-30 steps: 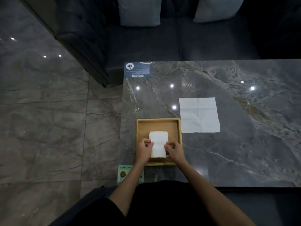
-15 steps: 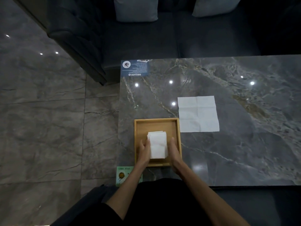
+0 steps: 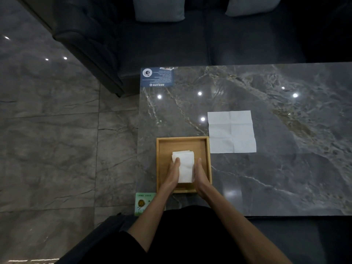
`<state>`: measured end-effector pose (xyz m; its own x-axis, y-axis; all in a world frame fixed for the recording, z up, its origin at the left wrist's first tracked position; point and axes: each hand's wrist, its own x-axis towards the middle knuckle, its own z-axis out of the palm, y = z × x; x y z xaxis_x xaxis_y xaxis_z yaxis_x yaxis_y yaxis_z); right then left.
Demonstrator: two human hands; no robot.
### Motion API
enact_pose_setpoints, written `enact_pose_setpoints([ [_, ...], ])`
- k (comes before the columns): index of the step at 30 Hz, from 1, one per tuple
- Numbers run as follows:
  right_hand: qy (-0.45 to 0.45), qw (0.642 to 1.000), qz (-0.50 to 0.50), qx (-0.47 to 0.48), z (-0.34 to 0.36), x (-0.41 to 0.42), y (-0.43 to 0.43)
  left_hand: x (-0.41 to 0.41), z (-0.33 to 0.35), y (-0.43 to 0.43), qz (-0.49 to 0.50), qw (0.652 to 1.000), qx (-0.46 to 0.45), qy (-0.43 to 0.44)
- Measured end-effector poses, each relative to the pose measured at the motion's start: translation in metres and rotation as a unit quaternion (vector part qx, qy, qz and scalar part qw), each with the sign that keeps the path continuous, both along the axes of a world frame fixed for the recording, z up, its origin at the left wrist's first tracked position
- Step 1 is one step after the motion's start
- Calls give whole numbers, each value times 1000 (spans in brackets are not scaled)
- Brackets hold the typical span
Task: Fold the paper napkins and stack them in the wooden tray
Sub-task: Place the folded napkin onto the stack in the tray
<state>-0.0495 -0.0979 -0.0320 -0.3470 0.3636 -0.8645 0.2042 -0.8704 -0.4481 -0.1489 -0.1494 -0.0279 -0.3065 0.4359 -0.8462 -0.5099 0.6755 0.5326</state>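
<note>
You had both hands flat against the sides of the folded napkin stack (image 3: 184, 167) inside the wooden tray (image 3: 183, 139).

Your left hand (image 3: 172, 173) pressed its edge to the stack's left side and your right hand (image 3: 200, 174) did the same on the right, fingers straight and together, palms facing each other with the stack squeezed between them; neither hand pinched anything. The stack sat in the middle of the tray, its top sheets slightly fanned at the far end. The tray rested near the left front corner of the marble table (image 3: 285, 178). One unfolded napkin (image 3: 231, 132) lay flat on the table just beyond the tray's far right corner, creased into quarters. A blue card (image 3: 157, 76) lay at the table's far left corner, and a green card (image 3: 143, 203) at the near left corner, partly under your left forearm.
</note>
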Motion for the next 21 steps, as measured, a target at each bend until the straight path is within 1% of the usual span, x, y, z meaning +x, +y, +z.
enact_pose_setpoints([
  [2,-3,1000,18,13,-1,3,0,0,1,0,-1,1000,1,-1],
  [3,-16,999,32,29,0,4,-2,0,1,-1,-5,1000,-11,12],
  [4,-46,995,59,67,-1,4,-4,2,1,-2,-21,998,-30,47],
  [5,-97,980,105,137,-2,5,-6,5,1,-6,-51,992,-45,102],
  [6,-156,947,166,229,-2,7,-10,8,1,-12,-96,978,-49,176],
  [7,-199,897,229,323,-2,10,-15,12,1,-19,-147,953,-41,262],
  [8,-214,843,282,404,-4,12,-20,15,0,-26,-197,917,-18,345],
  [9,-216,799,323,459,-7,13,-23,17,-1,-33,-254,877,4,407],
  [10,-219,769,357,483,-8,15,-25,17,-4,-37,-315,837,12,446],
  [11,-225,754,382,485,-11,17,-24,17,-6,-39,-368,805,6,465],
  [12,-230,748,397,479,-12,18,-22,16,-6,-39,-397,788,-5,471],
  [13,-228,748,400,478,-10,18,-19,16,-4,-38,-397,786,-14,474],
  [15,-208,755,367,501,0,17,-10,14,3,-32,-357,786,-1,505],
  [17,-193,775,290,528,11,21,7,11,11,-18,-325,760,33,561],
  [18,-200,789,241,529,17,26,16,9,14,-8,-314,746,48,585],
  [20,-241,823,149,493,25,38,44,9,23,24,-302,730,61,610],
  [21,-261,839,108,465,28,46,61,11,27,45,-299,730,60,611],
])
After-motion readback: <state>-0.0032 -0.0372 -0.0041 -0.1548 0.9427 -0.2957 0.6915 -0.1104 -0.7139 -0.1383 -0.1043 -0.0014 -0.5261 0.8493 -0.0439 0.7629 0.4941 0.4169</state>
